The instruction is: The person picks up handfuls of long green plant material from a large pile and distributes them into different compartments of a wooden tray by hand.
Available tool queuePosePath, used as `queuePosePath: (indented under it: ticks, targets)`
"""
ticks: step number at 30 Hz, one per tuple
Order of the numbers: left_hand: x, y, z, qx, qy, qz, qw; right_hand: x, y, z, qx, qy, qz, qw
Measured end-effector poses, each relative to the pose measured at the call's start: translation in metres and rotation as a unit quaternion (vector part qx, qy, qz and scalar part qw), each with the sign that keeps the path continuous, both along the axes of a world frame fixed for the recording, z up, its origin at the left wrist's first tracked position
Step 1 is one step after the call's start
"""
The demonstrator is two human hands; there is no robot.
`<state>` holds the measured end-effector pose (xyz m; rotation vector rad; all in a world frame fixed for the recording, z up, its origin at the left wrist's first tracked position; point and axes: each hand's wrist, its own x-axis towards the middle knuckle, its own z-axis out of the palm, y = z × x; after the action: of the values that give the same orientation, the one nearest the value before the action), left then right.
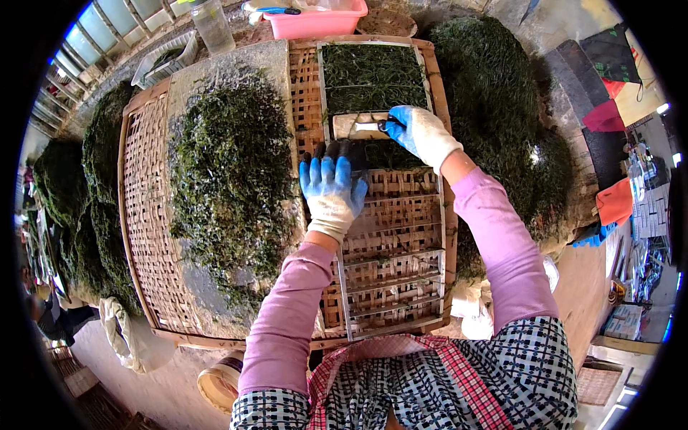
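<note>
Scraper (351, 125) with a pale rectangular blade and a dark handle is gripped in the right hand (421, 132), its blade being held to the left of the fingers, across the metal frame (343, 287). Just beyond the blade, the far sections of the frame are covered by green strands (376, 66); whether the strands are touched by the blade cannot be told.

The right hand is closed around the handle, and its forearm is angled inward from the lower right. The left hand (333, 190) is laid palm down over the frame's left edge, near the scraper, with its fingers extended forward and its thumb held apart; whether anything is pressed under it cannot be told. Both hands are covered by white and blue gloves, and both forearms by pink sleeves (287, 304).

The frame is carried on a woven rack (147, 215) with a wooden rim, and the weave is seen between its nearer crossbars. To the left, a loose green pile (226, 179) is spread over a grey board (240, 61). Beyond the rack, a pink basin (315, 27) and a clear container (213, 29) are placed. Larger dark green heaps are seen on both sides, and a bucket (218, 383) is stood on the floor (179, 373).
</note>
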<state>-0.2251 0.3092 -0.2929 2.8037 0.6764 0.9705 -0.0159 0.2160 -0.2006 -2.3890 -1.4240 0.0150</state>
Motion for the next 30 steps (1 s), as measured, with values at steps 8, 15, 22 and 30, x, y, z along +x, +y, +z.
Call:
queuePosePath:
  ticks: [8, 15, 22, 30]
  targets:
    - [0.001, 0.001, -0.011, 0.048, -0.069, 0.023, 0.996, -0.037, -0.026, -0.025, 0.004, 0.021, -0.016, 1.000]
    - [0.011, 0.004, -0.021, 0.091, -0.095, 0.037, 0.991, -0.028, -0.122, -0.036, 0.207, 0.164, -0.141, 0.954]
    - [0.019, 0.004, -0.026, 0.130, -0.089, 0.035, 0.987, -0.009, -0.318, -0.089, -0.140, 0.058, -0.526, 0.837]
    - [0.009, 0.000, -0.019, 0.145, 0.126, 0.149, 0.970, 0.112, -0.373, -0.178, 0.031, 0.202, -0.574, 0.793]
